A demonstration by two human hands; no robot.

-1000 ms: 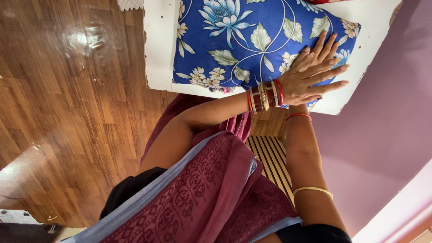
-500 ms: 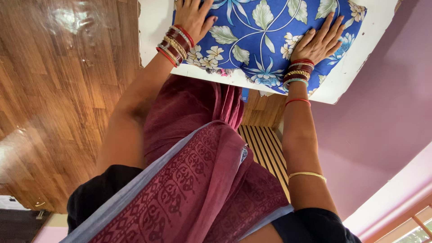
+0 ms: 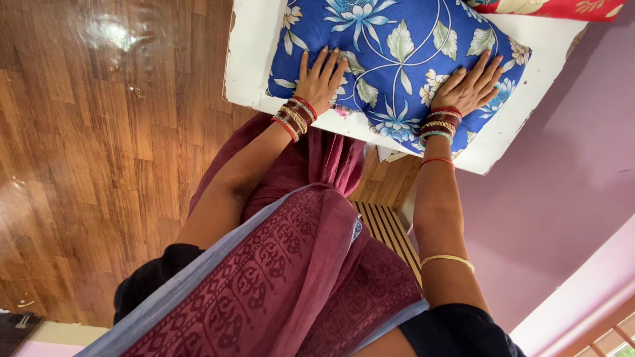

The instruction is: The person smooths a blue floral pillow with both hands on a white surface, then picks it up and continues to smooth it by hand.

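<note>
On white table [image 3: 246,59], blue flower pillow [image 3: 390,46] lay flat. Left hand [image 3: 321,82] pressed on near edge, fingers spread flat. Right hand [image 3: 469,86] pressed on far corner, fingers spread too. Pillow looked puffy, mostly smoothed. Red pillow [image 3: 562,8] peeked behind, not touched yet.

Glossy wooden plank floor [image 3: 99,165] catches light beside a mauve wall [image 3: 569,172] and white table [image 3: 246,59].

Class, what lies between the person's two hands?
Head view: only the blue floral cushion spans between the left hand and right hand; nothing else lies there.
</note>
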